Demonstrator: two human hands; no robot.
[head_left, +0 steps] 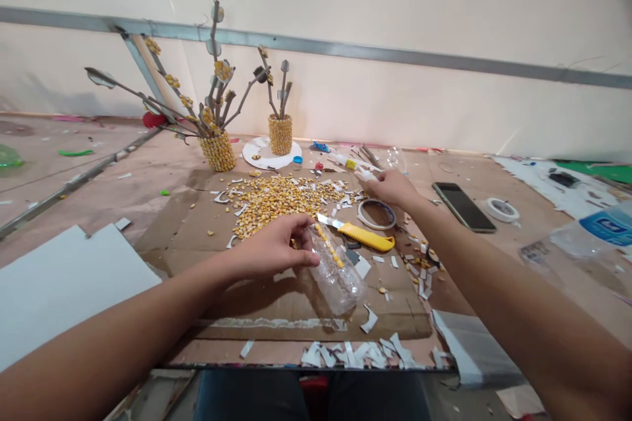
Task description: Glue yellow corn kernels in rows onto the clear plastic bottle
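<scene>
My left hand [291, 247] is closed around the open end of a clear plastic bottle [340, 289], which lies tilted over the cardboard. A row of yellow corn kernels [330, 247] runs along the bottle's side. Farther off, my right hand [390, 187] has its fingers around a small white glue bottle [351, 164] with a yellow label; its nozzle end points left. Loose corn kernels [271, 200] spread in a heap beyond my left hand. A yellow box cutter [368, 237] with its blade out lies beside the plastic bottle, near a roll of tape [376, 214].
Two kernel-covered pots [217, 151] hold twigs at the back; the smaller stands on a white disc [251, 152]. To the right are a phone [464, 206], a white tape roll [502, 209] and a labelled plastic bottle [600, 230]. Paper scraps [370, 355] litter the front edge.
</scene>
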